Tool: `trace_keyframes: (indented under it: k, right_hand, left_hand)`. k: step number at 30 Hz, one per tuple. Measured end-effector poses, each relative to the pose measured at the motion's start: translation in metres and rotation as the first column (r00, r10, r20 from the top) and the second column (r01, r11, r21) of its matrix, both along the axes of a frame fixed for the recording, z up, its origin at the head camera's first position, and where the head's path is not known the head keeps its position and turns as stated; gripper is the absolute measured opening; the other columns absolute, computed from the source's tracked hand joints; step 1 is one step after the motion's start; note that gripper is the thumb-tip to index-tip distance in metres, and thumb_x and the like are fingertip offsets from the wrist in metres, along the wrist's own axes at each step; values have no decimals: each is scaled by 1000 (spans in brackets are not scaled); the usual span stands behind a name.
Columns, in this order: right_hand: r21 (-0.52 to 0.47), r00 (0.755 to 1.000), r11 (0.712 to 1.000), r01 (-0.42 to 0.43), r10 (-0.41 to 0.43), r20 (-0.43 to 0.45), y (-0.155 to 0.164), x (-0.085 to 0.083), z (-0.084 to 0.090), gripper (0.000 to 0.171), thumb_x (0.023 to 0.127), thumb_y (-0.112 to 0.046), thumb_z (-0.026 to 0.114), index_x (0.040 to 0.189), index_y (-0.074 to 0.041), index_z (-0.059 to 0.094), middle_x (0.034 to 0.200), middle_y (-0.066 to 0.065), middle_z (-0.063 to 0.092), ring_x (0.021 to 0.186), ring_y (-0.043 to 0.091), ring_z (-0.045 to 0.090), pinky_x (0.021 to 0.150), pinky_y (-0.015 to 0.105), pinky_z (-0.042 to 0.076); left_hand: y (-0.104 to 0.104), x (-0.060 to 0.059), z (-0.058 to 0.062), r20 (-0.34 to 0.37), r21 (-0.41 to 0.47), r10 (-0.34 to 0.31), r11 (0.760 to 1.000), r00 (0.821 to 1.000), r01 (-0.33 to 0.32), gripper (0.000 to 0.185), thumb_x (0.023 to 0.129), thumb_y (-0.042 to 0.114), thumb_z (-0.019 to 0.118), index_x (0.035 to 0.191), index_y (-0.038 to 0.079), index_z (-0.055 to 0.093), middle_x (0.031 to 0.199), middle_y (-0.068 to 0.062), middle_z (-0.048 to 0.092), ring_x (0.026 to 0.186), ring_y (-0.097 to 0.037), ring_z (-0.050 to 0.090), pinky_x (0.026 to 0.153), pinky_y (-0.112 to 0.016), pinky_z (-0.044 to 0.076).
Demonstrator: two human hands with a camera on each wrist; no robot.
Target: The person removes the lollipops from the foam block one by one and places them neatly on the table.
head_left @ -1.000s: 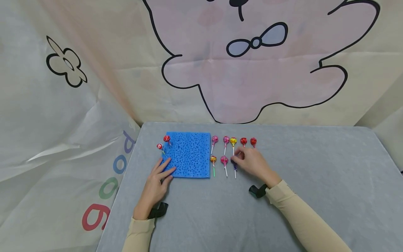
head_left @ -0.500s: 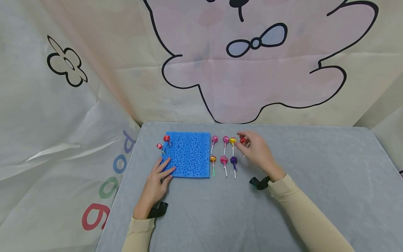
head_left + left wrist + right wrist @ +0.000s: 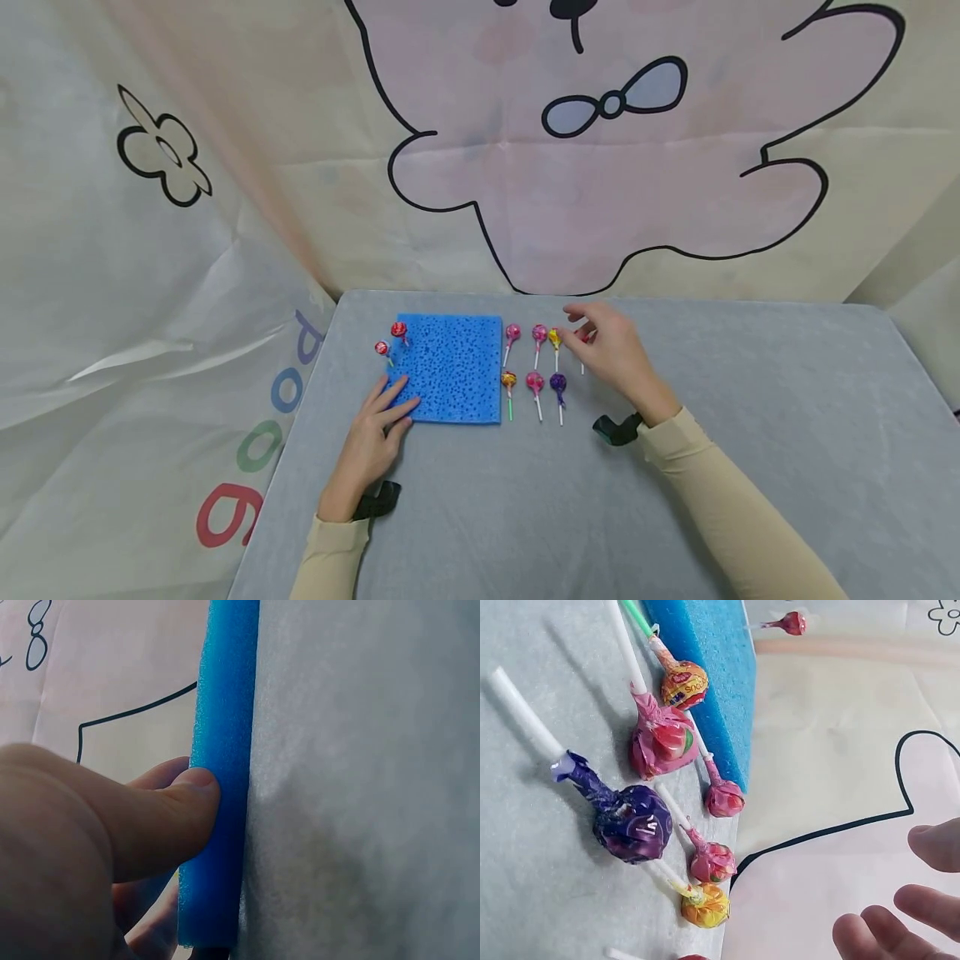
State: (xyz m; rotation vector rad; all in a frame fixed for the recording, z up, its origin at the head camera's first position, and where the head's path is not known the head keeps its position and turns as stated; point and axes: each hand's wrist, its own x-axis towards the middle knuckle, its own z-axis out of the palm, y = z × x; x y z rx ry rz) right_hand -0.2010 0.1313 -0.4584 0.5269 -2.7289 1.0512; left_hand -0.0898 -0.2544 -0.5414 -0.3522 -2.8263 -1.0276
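My left hand (image 3: 371, 446) rests on the near left corner of a blue foam block (image 3: 457, 367). Its fingers lie spread and straight on top, while the thumb (image 3: 196, 802) presses the near side. Beyond the rows of lollipops, my right hand (image 3: 611, 350) hovers with fingers apart, holding nothing. Under it a red lollipop (image 3: 694, 958) is mostly hidden. Nearest to this hand are a yellow lollipop (image 3: 555, 337) and a purple lollipop (image 3: 558, 383).
Pink lollipops (image 3: 535, 383) and an orange one (image 3: 508, 380) lie right of the block. Two red lollipops (image 3: 399, 330) stand at the block's left edge. Everything sits on a grey cloth-covered table (image 3: 750, 400), with a printed curtain (image 3: 637, 192) behind.
My right hand has left the purple lollipop and moved up and slightly right, over the red lollipops. The purple one now lies uncovered. The left hand stays in place.
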Motion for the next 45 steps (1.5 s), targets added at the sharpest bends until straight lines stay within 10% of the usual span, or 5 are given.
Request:
trace_keyframes:
  k: [45]
  right_hand:
    - [20,960,970,-243,238,150,-149,-35,-12,45,99,-28,73,137,-6,66,122,12,73,87,16,67,74,31,59]
  left_hand:
    - [0,1,1,4,-7,8,1000,1000,-8,35,99,6,70,134,11,73,162,-6,48,158,-37,28,120,-62,34]
